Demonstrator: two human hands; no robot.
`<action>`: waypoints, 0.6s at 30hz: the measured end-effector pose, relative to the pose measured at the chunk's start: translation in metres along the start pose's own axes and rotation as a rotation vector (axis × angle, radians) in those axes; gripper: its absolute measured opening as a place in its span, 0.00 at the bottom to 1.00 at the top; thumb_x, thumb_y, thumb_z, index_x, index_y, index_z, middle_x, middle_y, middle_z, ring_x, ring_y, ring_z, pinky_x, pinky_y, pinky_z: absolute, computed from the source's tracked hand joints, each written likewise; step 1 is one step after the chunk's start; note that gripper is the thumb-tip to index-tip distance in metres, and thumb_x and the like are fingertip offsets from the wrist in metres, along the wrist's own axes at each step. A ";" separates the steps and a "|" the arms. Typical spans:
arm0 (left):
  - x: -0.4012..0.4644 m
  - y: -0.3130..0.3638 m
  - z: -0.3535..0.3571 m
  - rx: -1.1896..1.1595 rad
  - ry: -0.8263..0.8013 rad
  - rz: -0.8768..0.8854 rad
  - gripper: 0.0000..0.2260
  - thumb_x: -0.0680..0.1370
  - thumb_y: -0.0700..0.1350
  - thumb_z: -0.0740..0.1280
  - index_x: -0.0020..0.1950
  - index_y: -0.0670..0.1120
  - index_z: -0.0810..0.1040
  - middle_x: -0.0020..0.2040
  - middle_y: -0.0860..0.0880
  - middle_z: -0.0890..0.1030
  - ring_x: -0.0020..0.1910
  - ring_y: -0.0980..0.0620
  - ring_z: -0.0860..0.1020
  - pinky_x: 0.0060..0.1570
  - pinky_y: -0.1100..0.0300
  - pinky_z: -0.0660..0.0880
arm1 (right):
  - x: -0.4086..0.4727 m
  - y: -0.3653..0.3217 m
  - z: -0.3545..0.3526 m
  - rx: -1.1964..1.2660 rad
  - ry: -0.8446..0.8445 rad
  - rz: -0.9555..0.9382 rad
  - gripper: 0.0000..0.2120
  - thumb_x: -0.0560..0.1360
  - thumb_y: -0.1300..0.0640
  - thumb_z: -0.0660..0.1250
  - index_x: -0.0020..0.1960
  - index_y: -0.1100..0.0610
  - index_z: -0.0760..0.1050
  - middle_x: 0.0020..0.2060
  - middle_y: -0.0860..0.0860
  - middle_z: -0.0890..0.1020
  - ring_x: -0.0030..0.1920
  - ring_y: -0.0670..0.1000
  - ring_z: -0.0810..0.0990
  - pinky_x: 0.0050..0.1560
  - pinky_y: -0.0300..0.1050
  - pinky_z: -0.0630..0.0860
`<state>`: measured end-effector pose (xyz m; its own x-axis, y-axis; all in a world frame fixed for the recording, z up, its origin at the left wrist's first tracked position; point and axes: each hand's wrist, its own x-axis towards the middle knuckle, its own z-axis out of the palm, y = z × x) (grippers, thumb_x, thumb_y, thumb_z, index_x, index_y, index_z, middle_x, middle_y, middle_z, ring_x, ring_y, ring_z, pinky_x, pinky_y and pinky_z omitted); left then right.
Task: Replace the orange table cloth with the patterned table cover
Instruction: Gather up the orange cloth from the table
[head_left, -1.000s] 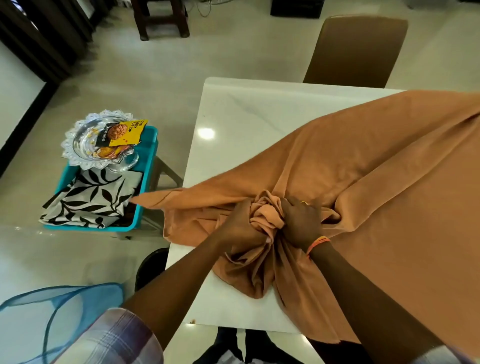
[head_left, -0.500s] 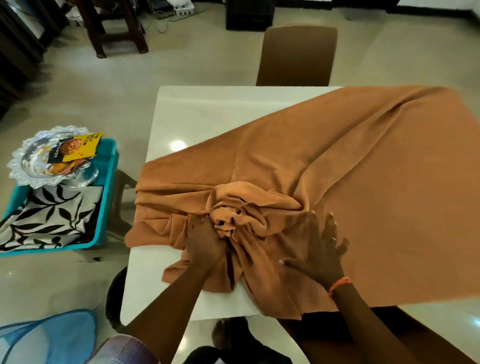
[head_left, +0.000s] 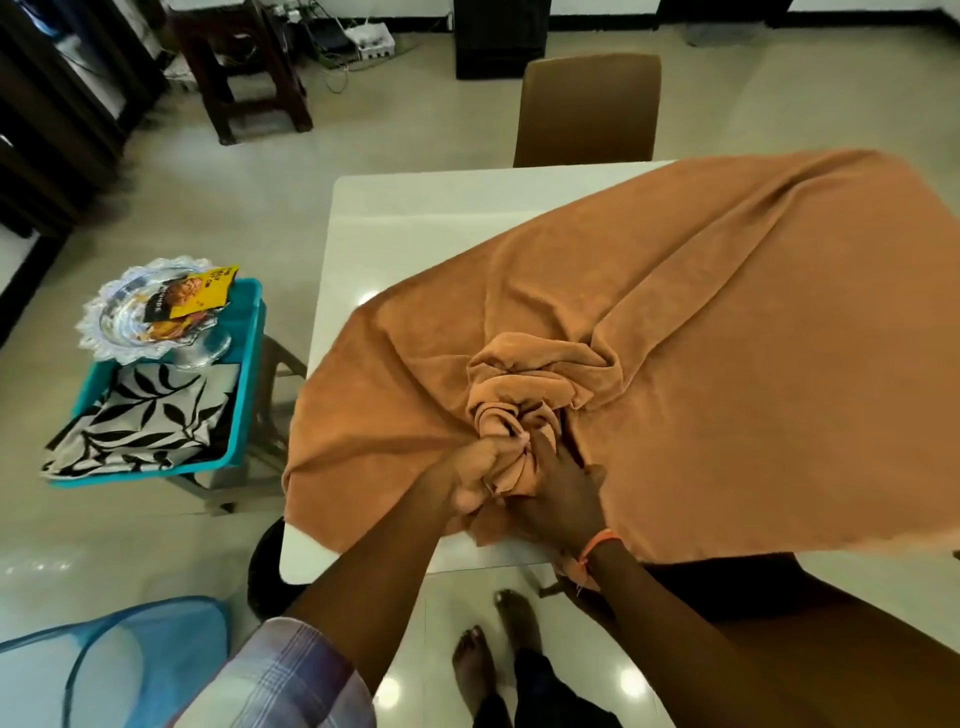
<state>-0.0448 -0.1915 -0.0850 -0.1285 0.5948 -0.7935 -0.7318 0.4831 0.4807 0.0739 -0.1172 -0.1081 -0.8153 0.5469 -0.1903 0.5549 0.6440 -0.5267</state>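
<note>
Both hands meet at the table's near edge: the left hand is fisted around a bunched knot of the orange cloth, the right hand clutching the same wad. At nine o'clock, the patterned cover lies folded in a teal tray.

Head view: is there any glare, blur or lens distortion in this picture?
Head view: bright glare spots on the white table and glossy floor; motion blur smears the left hand and the orange cloth at its right edge; the wide-angle lens bends the table edges.
</note>
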 end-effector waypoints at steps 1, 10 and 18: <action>-0.001 -0.002 -0.005 0.046 -0.021 -0.007 0.13 0.81 0.52 0.63 0.42 0.44 0.74 0.34 0.46 0.77 0.31 0.51 0.76 0.34 0.58 0.75 | 0.000 0.002 -0.004 0.014 0.055 -0.029 0.33 0.64 0.36 0.66 0.67 0.42 0.64 0.64 0.47 0.76 0.60 0.53 0.77 0.52 0.54 0.66; -0.001 -0.001 -0.035 0.637 0.762 -0.074 0.66 0.53 0.75 0.72 0.80 0.44 0.49 0.79 0.37 0.48 0.78 0.35 0.48 0.75 0.37 0.48 | 0.026 0.030 -0.072 -0.466 0.154 -0.135 0.19 0.62 0.52 0.68 0.53 0.43 0.78 0.53 0.46 0.82 0.47 0.55 0.81 0.45 0.50 0.60; 0.024 0.010 0.032 -0.242 -0.110 0.159 0.28 0.73 0.61 0.71 0.69 0.50 0.74 0.64 0.42 0.79 0.62 0.42 0.78 0.62 0.43 0.74 | 0.012 0.009 -0.050 -0.466 0.607 -0.367 0.13 0.74 0.50 0.70 0.57 0.49 0.78 0.56 0.51 0.80 0.41 0.54 0.78 0.51 0.54 0.65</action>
<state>-0.0332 -0.1516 -0.0873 -0.1906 0.7228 -0.6642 -0.8480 0.2197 0.4824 0.0772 -0.0782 -0.0733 -0.8006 0.3672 0.4734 0.3927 0.9184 -0.0482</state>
